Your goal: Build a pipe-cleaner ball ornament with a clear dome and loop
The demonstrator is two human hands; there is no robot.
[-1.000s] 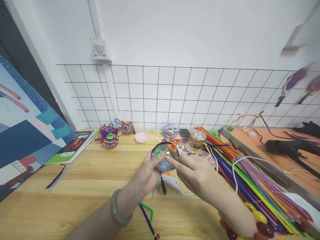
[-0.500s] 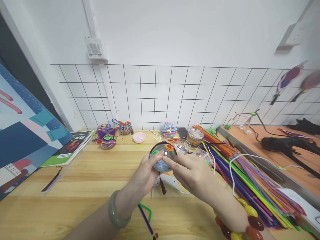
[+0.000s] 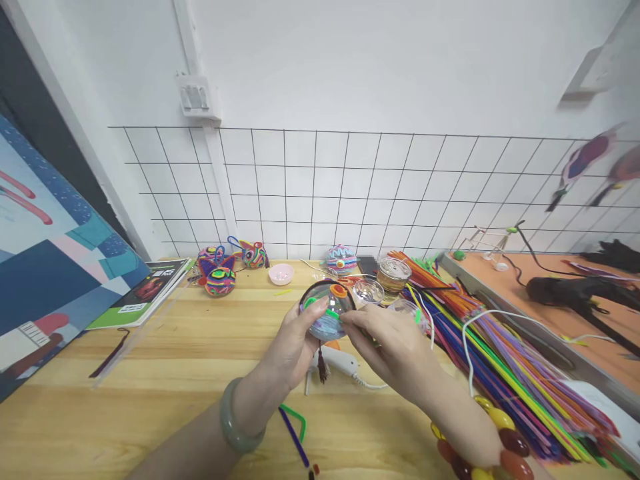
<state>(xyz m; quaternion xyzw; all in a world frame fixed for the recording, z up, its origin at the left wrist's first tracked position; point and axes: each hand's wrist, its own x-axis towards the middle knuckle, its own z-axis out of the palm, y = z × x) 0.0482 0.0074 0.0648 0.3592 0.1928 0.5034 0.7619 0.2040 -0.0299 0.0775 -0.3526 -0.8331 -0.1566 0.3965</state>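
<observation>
Both hands hold a clear plastic ball [image 3: 327, 312] above the middle of the wooden table [image 3: 165, 373]. Inside it sits a colourful pipe-cleaner figure with green and orange spots, and a dark tassel [image 3: 322, 368] hangs below. My left hand [image 3: 293, 348] cups the ball from the left, thumb on top. From the right, my right hand [image 3: 387, 343] pinches its edge with the fingertips. A white glue gun [image 3: 339, 363] lies on the table just under the hands.
A big pile of coloured pipe cleaners [image 3: 505, 360] covers the right side. Clear half-shells [image 3: 369, 291] and a glass jar [image 3: 393, 274] stand behind the ball. Pipe-cleaner figures [image 3: 218, 273], a pink dish [image 3: 281, 273] and a booklet [image 3: 145, 293] lie at the back left. An orange tray [image 3: 545, 293] is far right.
The hands and ball have stayed in place; the right fingers have shifted slightly along the ball's edge. The camera view has wobbled a little.
</observation>
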